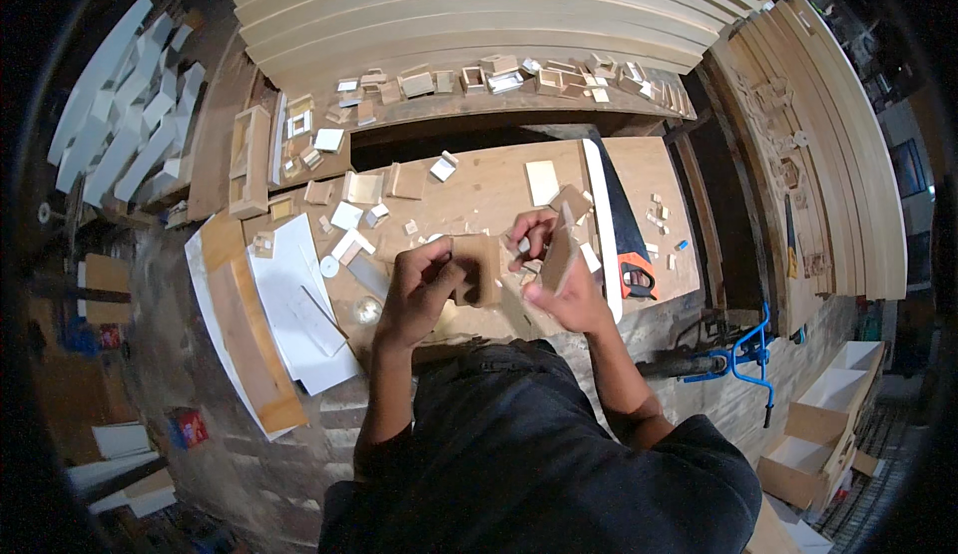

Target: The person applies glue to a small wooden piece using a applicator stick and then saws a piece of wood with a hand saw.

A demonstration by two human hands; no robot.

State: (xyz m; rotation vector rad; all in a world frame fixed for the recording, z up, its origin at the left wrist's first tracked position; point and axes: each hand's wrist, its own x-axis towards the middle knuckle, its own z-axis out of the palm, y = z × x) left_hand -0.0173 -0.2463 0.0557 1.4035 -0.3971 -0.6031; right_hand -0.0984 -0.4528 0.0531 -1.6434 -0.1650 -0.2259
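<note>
We hold a brown piece (475,267) at our left fingertips, between both hands and above the bench (649,170). Our left hand (424,282) is curled, thumb and fingers pinching its near-left edge, the forearm almost upright. Our right hand (581,299) slants inward, thumb and bent fingers gripping a thin panel (562,257) that stands tilted. Just right of those fingers lie a white strip (603,230) and a saw (621,210), whose lettering is too small for us to read. Left of our left fingers rests a white disc (329,267).
</note>
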